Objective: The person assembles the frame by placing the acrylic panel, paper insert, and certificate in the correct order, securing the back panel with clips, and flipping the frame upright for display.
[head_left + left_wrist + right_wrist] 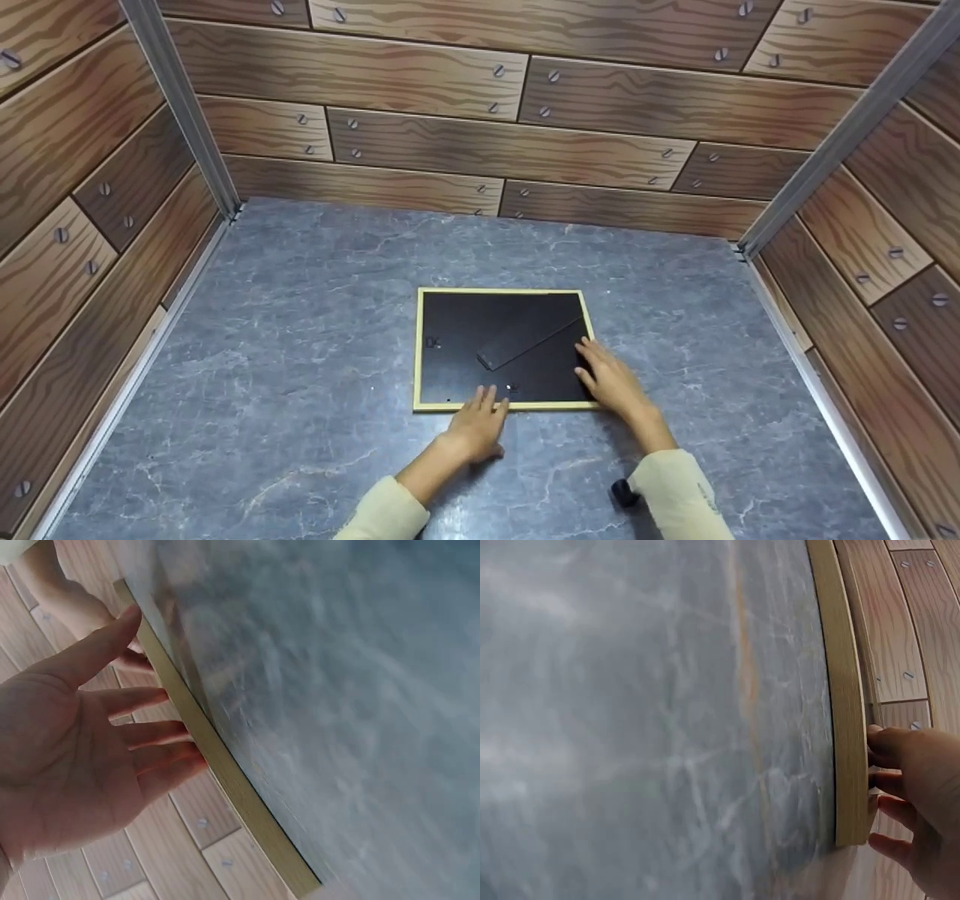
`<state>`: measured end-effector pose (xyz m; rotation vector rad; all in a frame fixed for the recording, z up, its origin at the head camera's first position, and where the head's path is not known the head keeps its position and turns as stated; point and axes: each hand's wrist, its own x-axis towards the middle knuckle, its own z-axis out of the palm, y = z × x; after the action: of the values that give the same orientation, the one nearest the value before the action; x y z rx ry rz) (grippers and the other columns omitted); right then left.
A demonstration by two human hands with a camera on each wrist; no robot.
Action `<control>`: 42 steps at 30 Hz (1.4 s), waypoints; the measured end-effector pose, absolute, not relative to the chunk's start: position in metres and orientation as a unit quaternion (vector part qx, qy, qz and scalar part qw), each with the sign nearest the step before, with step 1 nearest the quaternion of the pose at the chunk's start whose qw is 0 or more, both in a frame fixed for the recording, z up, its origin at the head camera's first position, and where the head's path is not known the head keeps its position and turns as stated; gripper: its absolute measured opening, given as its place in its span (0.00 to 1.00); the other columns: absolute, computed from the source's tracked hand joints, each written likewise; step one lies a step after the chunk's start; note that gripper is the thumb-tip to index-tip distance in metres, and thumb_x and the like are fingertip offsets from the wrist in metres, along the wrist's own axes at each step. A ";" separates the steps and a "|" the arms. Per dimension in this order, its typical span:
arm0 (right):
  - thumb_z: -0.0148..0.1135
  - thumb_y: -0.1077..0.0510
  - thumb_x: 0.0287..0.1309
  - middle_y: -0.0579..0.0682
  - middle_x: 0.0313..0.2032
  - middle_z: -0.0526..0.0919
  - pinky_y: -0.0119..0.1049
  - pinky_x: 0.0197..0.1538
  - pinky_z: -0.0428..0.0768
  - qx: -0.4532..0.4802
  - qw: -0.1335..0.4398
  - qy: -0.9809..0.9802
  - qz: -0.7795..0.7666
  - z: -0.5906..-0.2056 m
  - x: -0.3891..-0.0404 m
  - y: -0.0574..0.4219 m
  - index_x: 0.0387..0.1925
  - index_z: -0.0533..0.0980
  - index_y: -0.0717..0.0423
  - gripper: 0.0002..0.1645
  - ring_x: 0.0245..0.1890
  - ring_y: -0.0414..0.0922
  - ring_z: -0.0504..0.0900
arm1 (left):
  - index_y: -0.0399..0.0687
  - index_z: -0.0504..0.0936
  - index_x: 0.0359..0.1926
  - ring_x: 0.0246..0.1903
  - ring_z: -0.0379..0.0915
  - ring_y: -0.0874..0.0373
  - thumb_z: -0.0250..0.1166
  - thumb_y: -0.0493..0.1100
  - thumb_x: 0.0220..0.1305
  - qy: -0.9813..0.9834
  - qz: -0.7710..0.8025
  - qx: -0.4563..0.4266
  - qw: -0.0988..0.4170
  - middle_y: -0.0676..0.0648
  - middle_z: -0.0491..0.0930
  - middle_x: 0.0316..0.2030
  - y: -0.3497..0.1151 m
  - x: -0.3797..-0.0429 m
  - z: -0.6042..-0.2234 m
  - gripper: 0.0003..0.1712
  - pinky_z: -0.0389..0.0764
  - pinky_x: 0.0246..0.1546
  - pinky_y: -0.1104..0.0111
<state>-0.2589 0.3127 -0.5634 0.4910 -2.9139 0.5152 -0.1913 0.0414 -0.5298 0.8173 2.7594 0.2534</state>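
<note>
A picture frame (pixel 457 322) lies face down on the grey marbled surface, its black back turned up inside a light yellow border. A folded stand leg (pixel 487 361) runs diagonally across that back, and small dark hangers sit near the left and near sides. My left hand (pixel 476 431) rests its fingertips over the near border, fingers stretched, thumb low beside it. At the near right corner, my right hand (pixel 613 379) lays its fingers over the right border onto the black back. Both wrist views show the frame's wooden edge (pixel 225 765) right at the fingertips.
Wood-plank-patterned walls (pixel 420 82) enclose the marbled surface (pixel 300 360) at the back and both sides, with grey metal posts (pixel 184 105) in the corners. A small black object (pixel 624 493) is by the right sleeve (pixel 679 491).
</note>
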 end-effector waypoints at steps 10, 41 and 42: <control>0.62 0.52 0.55 0.64 0.55 0.71 0.55 0.54 0.66 0.169 0.084 -0.976 0.105 -0.561 -0.230 0.296 0.53 0.73 0.67 0.29 0.54 0.62 0.69 | 0.31 0.63 0.63 0.64 0.46 0.37 0.61 0.57 0.57 0.946 0.120 0.261 0.151 0.32 0.55 0.64 0.024 -0.211 -0.532 0.42 0.52 0.62 0.55; 0.71 0.59 0.43 0.65 0.41 0.79 0.50 0.42 0.76 0.226 0.122 -0.952 0.169 -0.554 -0.175 0.241 0.40 0.79 0.66 0.21 0.41 0.58 0.76 | 0.26 0.63 0.59 0.63 0.47 0.33 0.61 0.53 0.60 0.964 0.128 0.199 0.119 0.28 0.56 0.62 0.005 -0.267 -0.533 0.38 0.53 0.62 0.55; 0.71 0.59 0.43 0.65 0.41 0.80 0.49 0.42 0.76 0.229 0.126 -0.950 0.170 -0.554 -0.174 0.239 0.39 0.79 0.66 0.20 0.40 0.58 0.76 | 0.26 0.64 0.58 0.63 0.47 0.33 0.61 0.53 0.60 0.966 0.123 0.199 0.115 0.28 0.56 0.62 0.006 -0.268 -0.533 0.38 0.52 0.62 0.55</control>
<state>-0.1742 0.2391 -0.5542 0.6684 -2.7672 0.4955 -0.2681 0.0056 -0.5333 0.5828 2.8300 0.3603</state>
